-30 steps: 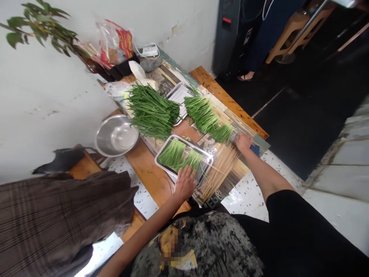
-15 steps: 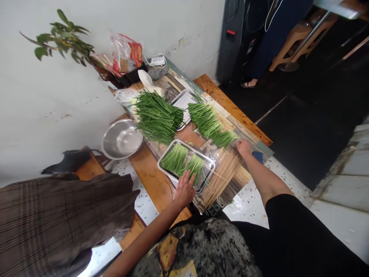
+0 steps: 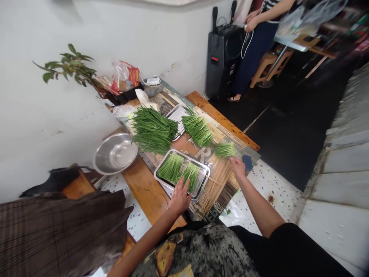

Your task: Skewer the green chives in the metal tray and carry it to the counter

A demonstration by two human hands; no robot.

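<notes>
My left hand (image 3: 180, 196) lies flat with fingers spread on the near edge of a metal tray (image 3: 201, 185) that holds two bunches of green chives (image 3: 172, 167). My right hand (image 3: 238, 166) is closed on the stem end of a small chive bundle (image 3: 224, 149), lifted apart from the chive pile (image 3: 197, 130) behind it. A fan of bamboo skewers (image 3: 215, 184) lies on the table between my hands, just right of the tray.
A big heap of chives (image 3: 152, 130) and a second tray (image 3: 176, 114) lie farther back. A steel bowl (image 3: 115, 153) sits at the table's left edge. Bags (image 3: 125, 76) and a plant (image 3: 70, 69) stand by the wall. A person (image 3: 259, 34) stands by a black speaker (image 3: 223, 57).
My right hand has pulled a small bundle of chives away from the pile toward me. My left hand stays on the tray. The camera has tilted up.
</notes>
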